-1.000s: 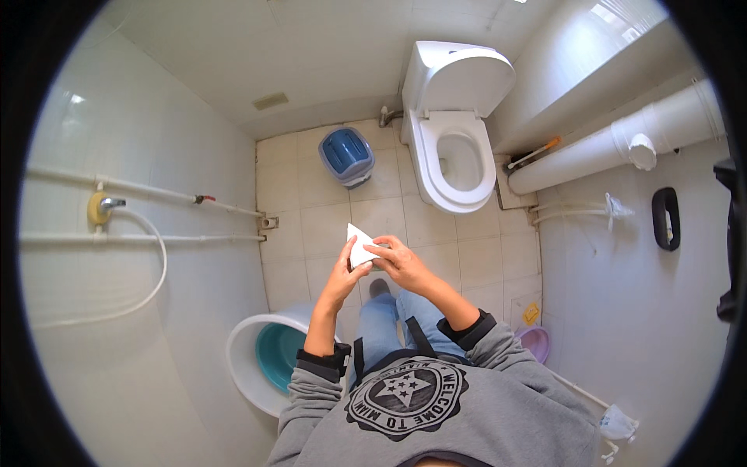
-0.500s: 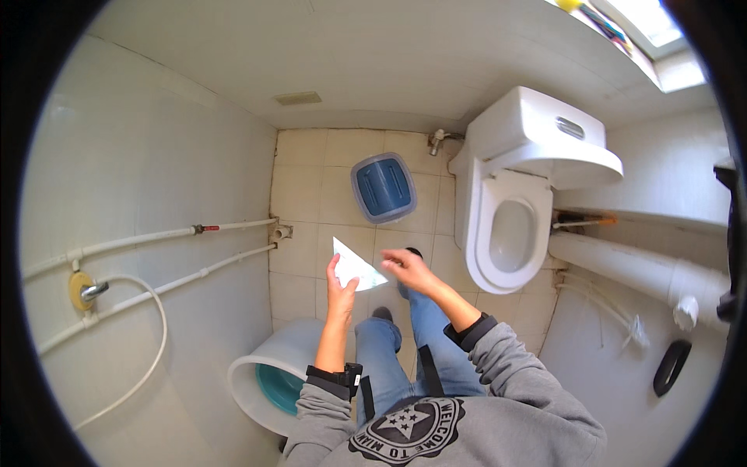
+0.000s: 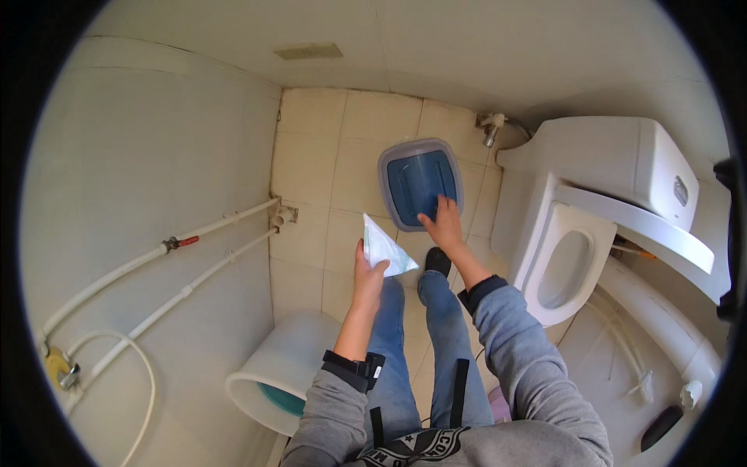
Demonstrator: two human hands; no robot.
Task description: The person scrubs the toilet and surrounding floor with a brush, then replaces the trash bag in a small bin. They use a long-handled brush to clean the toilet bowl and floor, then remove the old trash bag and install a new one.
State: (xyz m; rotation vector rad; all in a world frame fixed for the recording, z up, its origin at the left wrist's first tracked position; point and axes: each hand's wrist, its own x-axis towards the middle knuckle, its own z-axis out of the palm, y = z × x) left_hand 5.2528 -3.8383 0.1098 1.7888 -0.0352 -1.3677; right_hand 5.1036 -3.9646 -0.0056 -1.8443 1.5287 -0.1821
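My left hand [image 3: 369, 274] grips a flat white triangle [image 3: 384, 247], folded from a thin sheet with faint green marks; whether it is plastic or paper I cannot tell. The thumb lies on its face and the point aims away from me. My right hand [image 3: 445, 227] reaches to the near edge of a trash bin [image 3: 416, 179] with a blue lid and a pale grey rim. Its thumb and fingers are apart, with nothing between them. From this angle I cannot tell whether the fingertips touch the lid.
To the right stands a white toilet [image 3: 537, 272] with its lid raised. A white tub [image 3: 288, 350] with a teal basin [image 3: 282, 398] inside is at my left leg. White pipes [image 3: 187, 292] run along the left wall, and a valve [image 3: 490, 128] sits behind the bin.
My right hand has moved away from beside the white triangle, forward to the bin. The left hand still holds the triangle. My view has shifted, and the toilet appears further right.
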